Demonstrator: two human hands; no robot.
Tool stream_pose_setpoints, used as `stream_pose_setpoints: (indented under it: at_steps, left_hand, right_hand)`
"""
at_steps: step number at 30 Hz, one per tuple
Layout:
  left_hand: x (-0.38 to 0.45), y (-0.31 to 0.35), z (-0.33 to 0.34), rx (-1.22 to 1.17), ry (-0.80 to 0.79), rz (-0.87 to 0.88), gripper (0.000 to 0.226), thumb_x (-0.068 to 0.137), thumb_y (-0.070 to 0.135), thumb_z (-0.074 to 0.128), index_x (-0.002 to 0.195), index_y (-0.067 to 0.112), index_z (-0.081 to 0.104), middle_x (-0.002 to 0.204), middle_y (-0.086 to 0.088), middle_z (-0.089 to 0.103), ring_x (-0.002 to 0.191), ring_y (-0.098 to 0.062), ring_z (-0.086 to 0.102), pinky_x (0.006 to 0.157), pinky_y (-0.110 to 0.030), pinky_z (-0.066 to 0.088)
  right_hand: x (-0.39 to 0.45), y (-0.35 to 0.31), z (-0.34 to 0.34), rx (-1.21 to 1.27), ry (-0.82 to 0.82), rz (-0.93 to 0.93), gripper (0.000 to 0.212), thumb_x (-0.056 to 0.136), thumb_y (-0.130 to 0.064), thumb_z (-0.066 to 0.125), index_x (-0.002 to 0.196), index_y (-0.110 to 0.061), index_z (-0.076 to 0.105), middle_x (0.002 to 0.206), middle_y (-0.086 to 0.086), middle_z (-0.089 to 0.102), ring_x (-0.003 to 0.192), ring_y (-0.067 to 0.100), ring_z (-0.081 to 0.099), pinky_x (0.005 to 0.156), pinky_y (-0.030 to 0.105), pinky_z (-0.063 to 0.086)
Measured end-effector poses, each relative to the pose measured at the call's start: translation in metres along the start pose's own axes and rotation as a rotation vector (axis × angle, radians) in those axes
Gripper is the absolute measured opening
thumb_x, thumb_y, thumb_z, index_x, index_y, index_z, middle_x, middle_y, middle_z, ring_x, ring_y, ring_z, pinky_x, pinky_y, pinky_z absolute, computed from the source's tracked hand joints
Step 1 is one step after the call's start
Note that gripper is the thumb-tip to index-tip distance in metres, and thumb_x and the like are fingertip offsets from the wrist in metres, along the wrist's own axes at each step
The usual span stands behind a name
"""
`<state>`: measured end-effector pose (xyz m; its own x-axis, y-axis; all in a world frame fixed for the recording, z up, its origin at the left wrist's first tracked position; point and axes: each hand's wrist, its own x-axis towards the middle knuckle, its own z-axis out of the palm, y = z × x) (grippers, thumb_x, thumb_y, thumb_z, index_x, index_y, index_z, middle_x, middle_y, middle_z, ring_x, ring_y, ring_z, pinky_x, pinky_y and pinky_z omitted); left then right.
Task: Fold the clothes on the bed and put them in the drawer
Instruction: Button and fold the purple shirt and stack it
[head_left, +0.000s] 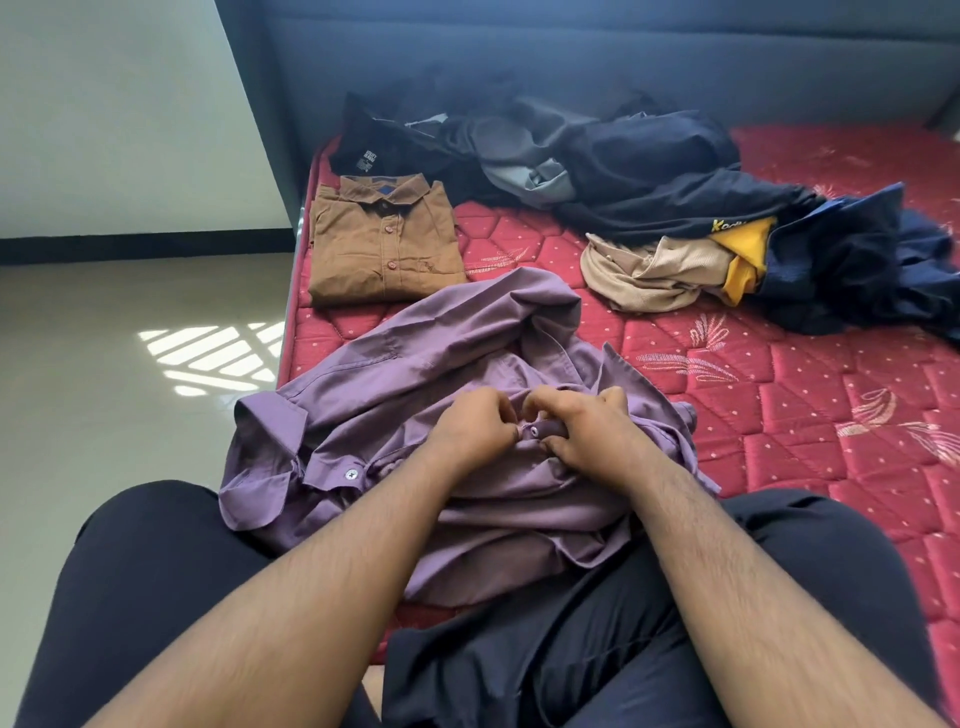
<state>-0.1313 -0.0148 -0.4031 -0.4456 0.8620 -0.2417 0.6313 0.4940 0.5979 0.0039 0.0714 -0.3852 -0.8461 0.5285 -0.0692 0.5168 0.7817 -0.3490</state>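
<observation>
Both grips are pinched on the purple shirt (415, 415), left hand (475, 426) and right hand (587, 431) working a button at its front, the shirt rumpled on the bed (779, 415) near the folded brown shirt (384, 244); buttoning looks under way, smoothing flat next.

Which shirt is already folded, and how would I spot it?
Look at the red mattress, near its left edge by the floor. Just beyond the purple shirt lies the brown shirt. It alone is a flat, buttoned rectangle; the other clothes are crumpled.
</observation>
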Motion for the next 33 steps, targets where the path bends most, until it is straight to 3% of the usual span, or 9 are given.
stream_pose_setpoints:
  at_steps: [3, 8, 12, 16, 20, 25, 27, 31, 33]
  left_hand:
    - [0.004, -0.007, 0.004, -0.057, 0.035, -0.013, 0.015, 0.082, 0.025, 0.077, 0.088, 0.011, 0.075, 0.085, -0.009, 0.073, 0.082, -0.020, 0.065, 0.066, -0.028, 0.043]
    - [0.003, -0.019, 0.007, -0.343, 0.132, 0.000, 0.010, 0.075, 0.018, 0.083, 0.070, 0.016, 0.074, 0.056, 0.008, 0.063, 0.052, 0.005, 0.050, 0.053, -0.013, 0.038]
    - [-0.006, -0.022, 0.012, -0.746, 0.240, -0.056, 0.007, 0.082, 0.011, 0.077, 0.075, 0.011, 0.077, 0.071, -0.003, 0.074, 0.065, -0.005, 0.059, 0.067, -0.028, 0.049]
    - [0.000, -0.016, 0.000, -0.657, 0.124, -0.079, 0.014, 0.090, 0.011, 0.070, 0.077, 0.006, 0.070, 0.074, -0.004, 0.072, 0.067, -0.007, 0.058, 0.069, -0.026, 0.048]
    - [0.009, -0.005, -0.020, -0.644, -0.038, -0.080, 0.023, 0.094, 0.010, 0.064, 0.071, 0.014, 0.064, 0.071, -0.003, 0.063, 0.068, -0.011, 0.052, 0.070, -0.027, 0.044]
    - [0.008, -0.004, -0.021, -0.753, 0.007, -0.102, 0.022, 0.096, 0.008, 0.060, 0.075, 0.013, 0.063, 0.072, -0.003, 0.061, 0.071, -0.013, 0.051, 0.070, -0.028, 0.046]
    - [0.006, -0.006, -0.018, -0.759, 0.021, -0.087, 0.022, 0.096, 0.008, 0.059, 0.075, 0.013, 0.062, 0.073, -0.003, 0.061, 0.070, -0.012, 0.051, 0.070, -0.027, 0.045]
    - [0.002, -0.008, -0.020, -0.694, -0.017, -0.003, 0.020, 0.093, 0.008, 0.065, 0.074, 0.014, 0.064, 0.067, 0.002, 0.063, 0.059, -0.003, 0.050, 0.061, -0.019, 0.043]
    - [0.001, -0.012, -0.027, -0.677, -0.025, 0.017, 0.019, 0.091, 0.008, 0.067, 0.073, 0.013, 0.065, 0.064, 0.004, 0.063, 0.056, 0.000, 0.050, 0.058, -0.016, 0.043]
  right_hand:
    - [0.002, 0.000, 0.000, -0.073, 0.009, 0.005, 0.021, 0.085, -0.020, 0.064, 0.098, -0.035, 0.065, 0.111, -0.016, 0.063, 0.115, 0.002, 0.052, 0.081, 0.035, 0.019]
    - [0.007, 0.001, 0.000, -0.061, 0.080, 0.059, 0.014, 0.083, -0.025, 0.068, 0.094, -0.034, 0.070, 0.107, -0.012, 0.063, 0.111, 0.005, 0.055, 0.089, 0.039, 0.027]
    - [0.008, 0.004, -0.001, 0.127, 0.171, 0.086, 0.011, 0.078, -0.028, 0.076, 0.089, -0.031, 0.073, 0.092, -0.009, 0.046, 0.097, 0.011, 0.054, 0.085, 0.034, 0.030]
    - [0.006, 0.009, -0.013, 0.476, 0.148, 0.100, 0.006, 0.080, -0.014, 0.076, 0.085, -0.017, 0.078, 0.084, -0.003, 0.050, 0.084, 0.009, 0.053, 0.082, 0.022, 0.037]
    - [-0.001, 0.013, -0.021, 0.432, 0.056, 0.009, 0.017, 0.075, -0.014, 0.081, 0.090, -0.022, 0.080, 0.084, -0.008, 0.051, 0.080, -0.001, 0.053, 0.082, 0.019, 0.042]
    - [-0.004, 0.016, -0.035, 0.470, -0.092, -0.053, 0.024, 0.074, -0.013, 0.084, 0.094, -0.024, 0.078, 0.089, 0.000, 0.048, 0.083, 0.004, 0.053, 0.080, 0.009, 0.040]
    - [-0.002, 0.020, -0.032, 0.341, -0.083, -0.059, 0.025, 0.075, -0.013, 0.083, 0.099, -0.020, 0.079, 0.081, -0.007, 0.043, 0.077, 0.003, 0.049, 0.076, 0.010, 0.039]
    - [0.004, 0.014, -0.011, 0.178, 0.116, -0.081, 0.017, 0.075, -0.018, 0.083, 0.092, -0.020, 0.080, 0.075, -0.011, 0.041, 0.075, 0.011, 0.048, 0.076, 0.038, 0.047]
    - [0.003, 0.014, -0.010, 0.328, 0.193, -0.085, 0.019, 0.073, -0.015, 0.084, 0.091, -0.020, 0.080, 0.076, -0.010, 0.046, 0.074, 0.005, 0.051, 0.075, 0.032, 0.048]
